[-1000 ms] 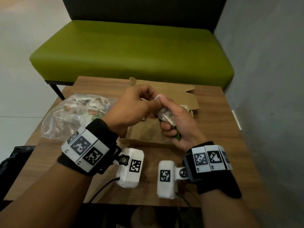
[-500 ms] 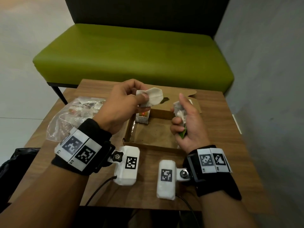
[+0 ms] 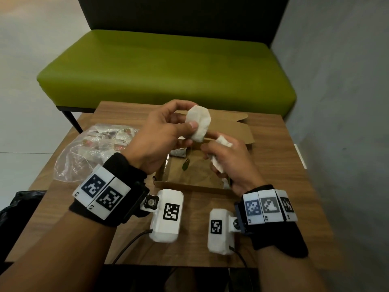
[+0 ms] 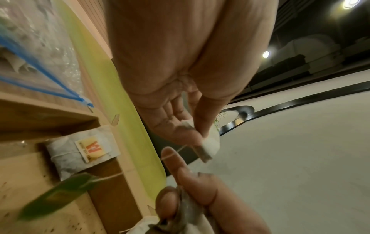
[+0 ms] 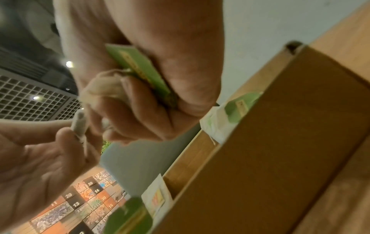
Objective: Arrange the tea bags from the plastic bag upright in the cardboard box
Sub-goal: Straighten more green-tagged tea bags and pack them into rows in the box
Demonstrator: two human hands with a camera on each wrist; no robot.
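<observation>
Below both hands the cardboard box holds only two upright tea bags. The left hand pinches one tea bag; the right hand clutches several more. Most remain in the plastic bag, left of the hands, on the bench.

left hand pinches tea bag | green tag blurred, maybe swinging
</observation>
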